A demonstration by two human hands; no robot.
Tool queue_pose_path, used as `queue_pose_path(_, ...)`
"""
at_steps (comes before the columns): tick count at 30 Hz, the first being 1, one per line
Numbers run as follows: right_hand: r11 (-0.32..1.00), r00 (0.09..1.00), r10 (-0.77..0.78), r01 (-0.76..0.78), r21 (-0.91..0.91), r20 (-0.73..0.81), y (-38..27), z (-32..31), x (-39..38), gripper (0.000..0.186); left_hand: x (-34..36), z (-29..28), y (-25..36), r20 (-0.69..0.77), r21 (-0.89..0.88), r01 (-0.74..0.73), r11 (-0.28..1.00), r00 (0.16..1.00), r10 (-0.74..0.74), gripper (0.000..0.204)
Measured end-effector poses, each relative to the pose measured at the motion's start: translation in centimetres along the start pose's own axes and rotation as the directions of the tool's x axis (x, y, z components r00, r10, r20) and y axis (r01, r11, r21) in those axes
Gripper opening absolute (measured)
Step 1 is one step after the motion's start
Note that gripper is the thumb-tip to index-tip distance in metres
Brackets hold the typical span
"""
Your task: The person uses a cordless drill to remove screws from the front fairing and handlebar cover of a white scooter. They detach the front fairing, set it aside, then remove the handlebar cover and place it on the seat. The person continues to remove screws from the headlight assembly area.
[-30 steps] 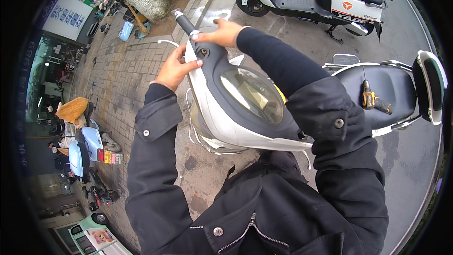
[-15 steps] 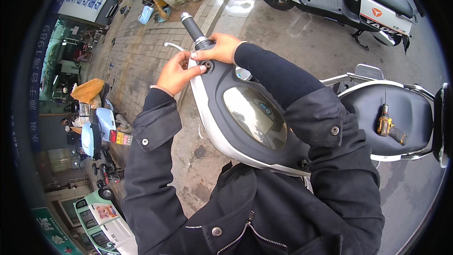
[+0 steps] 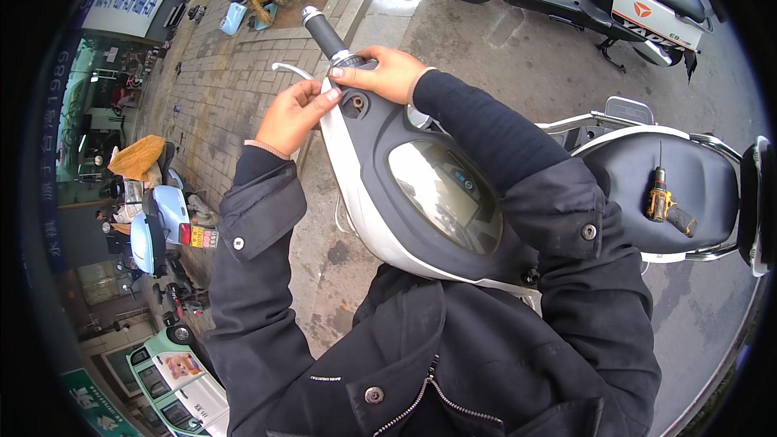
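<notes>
In the head view, the scooter's grey cover lies ahead. The left hand is half closed at its edge, the right hand curled beside the grip; what either holds, I cannot tell. The cover looks stiff and slick; the grip seems surer.

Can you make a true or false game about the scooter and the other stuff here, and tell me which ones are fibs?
1. The drill lies on the black seat. True.
2. The left hand is holding the drill. False: it is at the handlebar cover.
3. The right hand is by the inner end of the black grip. True.
4. The van is pink all over. False: it is white and light green.
5. The blue scooter is on the left side. True.
</notes>
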State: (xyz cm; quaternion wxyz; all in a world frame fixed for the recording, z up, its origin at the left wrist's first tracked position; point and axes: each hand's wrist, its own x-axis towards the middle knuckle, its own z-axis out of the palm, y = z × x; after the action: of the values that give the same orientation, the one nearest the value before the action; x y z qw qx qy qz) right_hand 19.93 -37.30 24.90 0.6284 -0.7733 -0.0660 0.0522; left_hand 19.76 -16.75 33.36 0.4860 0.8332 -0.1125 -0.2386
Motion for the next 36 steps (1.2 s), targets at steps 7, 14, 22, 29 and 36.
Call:
queue_pose_path(7, 0.999, 0.999, 0.039, -0.039, 0.012, 0.000, 0.3, 0.0, 0.2, 0.117, -2.1, -1.1, -7.9, -0.635, -0.258, -0.234, 0.937, 0.772, 0.018, 0.034)
queue_pose_path(14, 0.999, 0.998, 0.032, -0.032, 0.006, -0.056, 0.1, 0.1, 0.0, 0.107, -2.9, 6.1, -13.9, 0.003, -0.853, 0.017, 0.522, 1.000, -0.028, 0.067)
queue_pose_path(22, 0.997, 0.996, 0.063, -0.060, 0.050, -0.069, 0.6, 0.0, -0.1, 0.101, -5.2, 3.6, -13.7, -0.019, -0.723, -0.020, 0.690, 1.000, 0.010, 0.047)
queue_pose_path(29, 0.995, 0.955, -0.083, 0.064, -0.077, -0.286, -0.2, 0.9, -1.6, 0.089, -5.5, 4.9, -10.4, -0.187, -0.479, -0.283, 0.831, 0.958, 0.218, 0.068)
queue_pose_path(36, 0.954, 0.946, -0.235, 0.269, -0.135, 0.223, -1.7, -1.7, -0.3, 0.039, -2.3, 2.9, -8.6, -0.119, -0.514, -0.101, 0.852, 0.992, 0.045, 0.041)
